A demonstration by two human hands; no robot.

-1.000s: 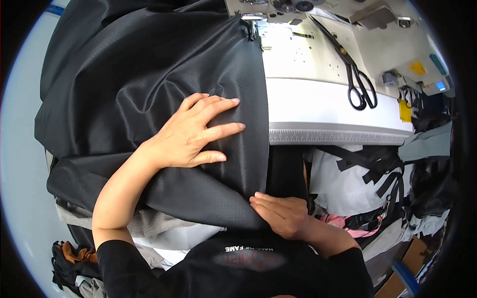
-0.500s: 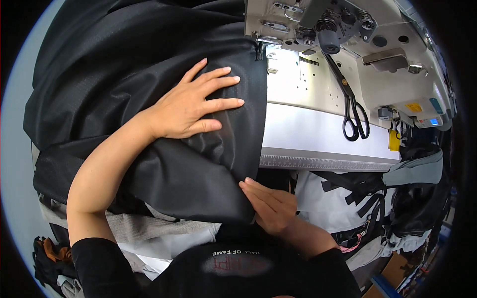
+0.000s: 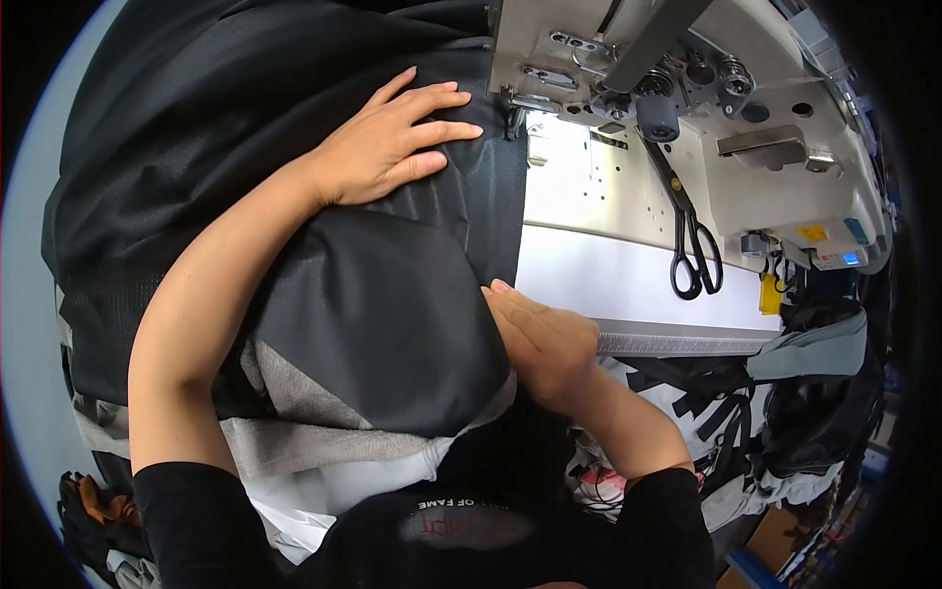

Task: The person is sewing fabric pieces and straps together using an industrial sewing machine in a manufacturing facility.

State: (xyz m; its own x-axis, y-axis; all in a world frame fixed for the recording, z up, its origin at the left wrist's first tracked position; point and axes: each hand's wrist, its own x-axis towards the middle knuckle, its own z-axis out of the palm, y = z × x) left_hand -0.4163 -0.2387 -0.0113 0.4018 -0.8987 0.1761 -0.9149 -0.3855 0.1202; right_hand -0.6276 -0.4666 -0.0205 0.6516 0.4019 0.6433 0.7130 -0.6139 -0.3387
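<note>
Black fabric (image 3: 324, 255) lies heaped over the left part of the sewing table (image 3: 628, 285), its right edge running up to the needle area of the sewing machine (image 3: 687, 88). Left hand (image 3: 392, 142) rests flat on the cloth, fingers spread, palm down, gripping nothing. Right hand (image 3: 545, 339) sits at the fabric's lower right edge, fingers curled onto it; whether it pinches the cloth, cannot tell. The 2 hands are well apart. Black scissors (image 3: 692, 245) lie on the table right of the fabric.
</note>
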